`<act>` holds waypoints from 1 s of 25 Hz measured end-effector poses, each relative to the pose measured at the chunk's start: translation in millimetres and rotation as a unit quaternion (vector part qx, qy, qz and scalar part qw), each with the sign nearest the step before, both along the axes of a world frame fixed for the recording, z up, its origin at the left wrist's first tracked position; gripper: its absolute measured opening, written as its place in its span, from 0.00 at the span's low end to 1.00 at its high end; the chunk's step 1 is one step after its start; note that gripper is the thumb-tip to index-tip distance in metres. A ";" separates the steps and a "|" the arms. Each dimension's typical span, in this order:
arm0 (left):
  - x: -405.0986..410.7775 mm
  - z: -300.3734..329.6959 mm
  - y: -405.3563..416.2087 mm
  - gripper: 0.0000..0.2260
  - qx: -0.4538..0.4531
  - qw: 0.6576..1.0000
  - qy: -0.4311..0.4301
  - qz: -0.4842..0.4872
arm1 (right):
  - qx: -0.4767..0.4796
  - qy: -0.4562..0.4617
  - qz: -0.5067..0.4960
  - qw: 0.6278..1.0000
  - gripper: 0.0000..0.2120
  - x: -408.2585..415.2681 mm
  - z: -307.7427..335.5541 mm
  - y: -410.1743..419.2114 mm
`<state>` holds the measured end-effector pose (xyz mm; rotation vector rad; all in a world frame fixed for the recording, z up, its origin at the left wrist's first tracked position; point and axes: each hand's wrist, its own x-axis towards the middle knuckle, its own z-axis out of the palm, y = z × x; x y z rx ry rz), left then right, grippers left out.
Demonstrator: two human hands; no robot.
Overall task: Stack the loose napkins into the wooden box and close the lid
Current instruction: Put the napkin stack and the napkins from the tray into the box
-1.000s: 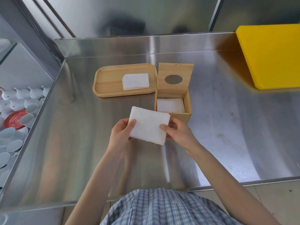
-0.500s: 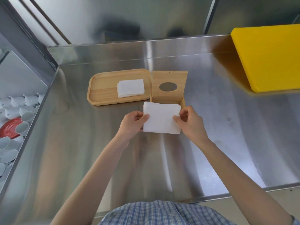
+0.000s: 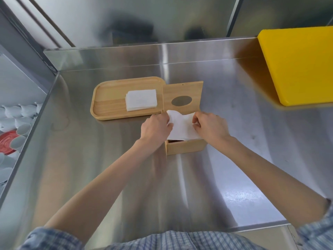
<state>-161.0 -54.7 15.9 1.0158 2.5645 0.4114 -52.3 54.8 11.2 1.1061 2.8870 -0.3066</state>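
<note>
A small wooden box (image 3: 185, 147) stands on the steel counter, its lid (image 3: 182, 98) with an oval hole swung up and open behind it. Over the box's opening I hold a stack of white napkins (image 3: 182, 127), bent slightly and resting at the rim. My left hand (image 3: 155, 128) grips the napkins' left edge and my right hand (image 3: 210, 126) grips the right edge. A second stack of loose napkins (image 3: 141, 100) lies on a wooden tray (image 3: 108, 103) to the left of the box. The box's inside is hidden by the napkins.
A yellow cutting board (image 3: 297, 65) lies at the back right of the steel counter (image 3: 234, 159). Left of the counter, lower down, sit white cups (image 3: 21, 112) and a red plate (image 3: 7, 143). A steel wall rises behind.
Both hands carried the napkin stack from in front of the box forward and onto its opening. The stack now bends between my hands.
</note>
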 end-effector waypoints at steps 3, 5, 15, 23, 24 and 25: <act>6.6 -0.7 5.4 0.11 -0.033 0.996 0.071 -0.049 | 0.024 -0.039 0.027 0.999 0.11 -4.4 -2.7 5.4; 9.5 -6.2 7.2 0.11 -0.050 0.990 0.112 -0.075 | 0.036 -0.067 0.049 0.996 0.11 -6.4 -4.2 6.8; 12.1 -18.6 25.1 0.13 -0.164 0.960 0.195 -0.120 | 0.098 -0.197 0.131 0.967 0.11 -24.3 -0.4 -1.5; 9.3 -19.9 25.4 0.17 -0.144 0.968 0.168 -0.116 | 0.102 -0.164 0.108 0.975 0.14 -21.1 -4.2 -0.5; 9.5 -19.0 24.7 0.18 -0.133 0.972 0.160 -0.113 | 0.101 -0.160 0.102 0.977 0.13 -19.3 -3.3 -0.3; 9.8 -17.6 23.8 0.18 -0.123 0.974 0.156 -0.113 | 0.102 -0.158 0.096 0.978 0.13 -17.8 -2.8 0.2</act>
